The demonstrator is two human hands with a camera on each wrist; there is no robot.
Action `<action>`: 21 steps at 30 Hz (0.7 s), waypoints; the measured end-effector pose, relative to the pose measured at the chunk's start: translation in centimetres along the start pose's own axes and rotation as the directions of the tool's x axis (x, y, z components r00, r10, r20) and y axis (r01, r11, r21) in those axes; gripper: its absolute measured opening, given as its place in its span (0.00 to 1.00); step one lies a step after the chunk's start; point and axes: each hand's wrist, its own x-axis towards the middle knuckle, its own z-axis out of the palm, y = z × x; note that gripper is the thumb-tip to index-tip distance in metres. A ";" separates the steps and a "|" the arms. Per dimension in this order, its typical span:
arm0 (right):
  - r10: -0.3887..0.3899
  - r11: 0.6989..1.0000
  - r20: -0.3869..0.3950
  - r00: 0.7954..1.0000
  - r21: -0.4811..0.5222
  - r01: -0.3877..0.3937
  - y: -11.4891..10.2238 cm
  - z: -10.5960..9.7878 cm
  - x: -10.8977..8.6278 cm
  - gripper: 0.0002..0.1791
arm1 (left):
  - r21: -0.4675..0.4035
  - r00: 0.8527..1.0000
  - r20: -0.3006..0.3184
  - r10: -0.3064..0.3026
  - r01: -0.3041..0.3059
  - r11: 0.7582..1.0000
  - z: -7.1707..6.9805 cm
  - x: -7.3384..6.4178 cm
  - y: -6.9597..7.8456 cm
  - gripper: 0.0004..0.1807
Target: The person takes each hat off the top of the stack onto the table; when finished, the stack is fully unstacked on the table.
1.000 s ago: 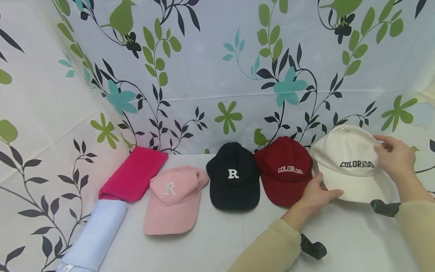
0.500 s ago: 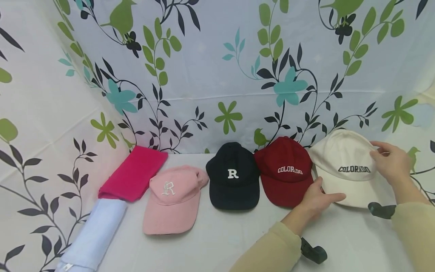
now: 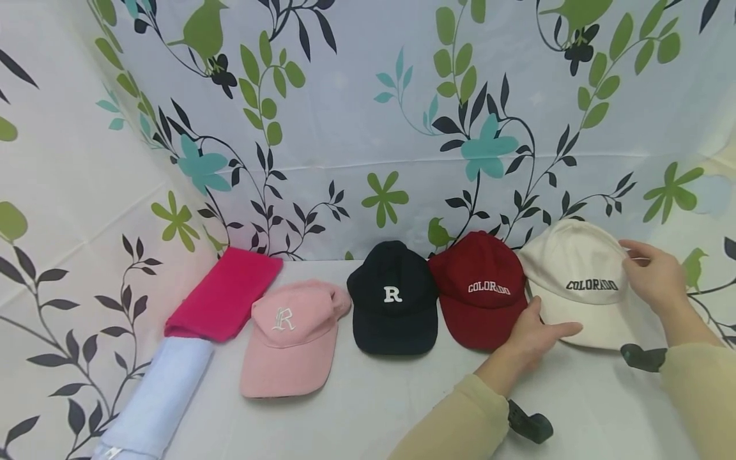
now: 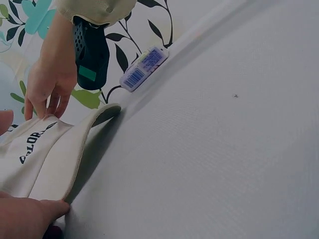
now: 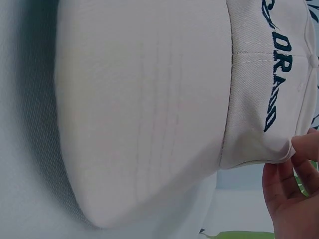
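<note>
A white baseball cap (image 3: pixel 592 281) with dark COLORADO lettering stands at the right end of a row of caps, in the head view. My right hand (image 3: pixel 655 275) pinches the side edge of its crown between thumb and fingers, clearly seen in the right wrist view. My left hand (image 3: pixel 531 335) holds the brim's left corner, its thumb (image 4: pixel 35 214) lying over the brim edge in the left wrist view. The brim's front edge curves over the white surface with a shadow beneath. A dark red COLORADO cap (image 3: pixel 480 291) sits right against it, partly behind my left hand.
Further left are a black cap (image 3: pixel 393 326) with an R and a pink cap (image 3: pixel 290 358). A folded magenta cloth (image 3: pixel 224 294) and a light blue cloth (image 3: pixel 158 390) lie at the left. A purple-and-white packet (image 4: pixel 144 68) lies beside the patterned curtain (image 3: pixel 339 128).
The white cap has come down and slightly left, closer against the red cap. My right hand has moved down and left with it; my left hand has barely shifted.
</note>
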 end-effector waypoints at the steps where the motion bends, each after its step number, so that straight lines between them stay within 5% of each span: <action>1: -0.001 1.000 0.010 1.000 0.003 0.000 0.0 0.0 0.0 0.30 | -0.001 1.000 -0.004 0.002 -0.002 1.000 0.0 0.0 0.0 0.39; 11: -0.021 1.000 0.038 0.999 0.012 0.021 0.0 0.2 0.0 0.31 | -0.087 0.998 -0.039 0.047 -0.050 0.995 -0.2 0.1 -0.2 0.37; 21: -0.055 0.998 0.000 0.998 0.017 0.055 -0.4 0.2 -0.3 0.33 | -0.235 0.994 0.003 0.109 -0.105 0.966 -1.3 0.1 -0.6 0.34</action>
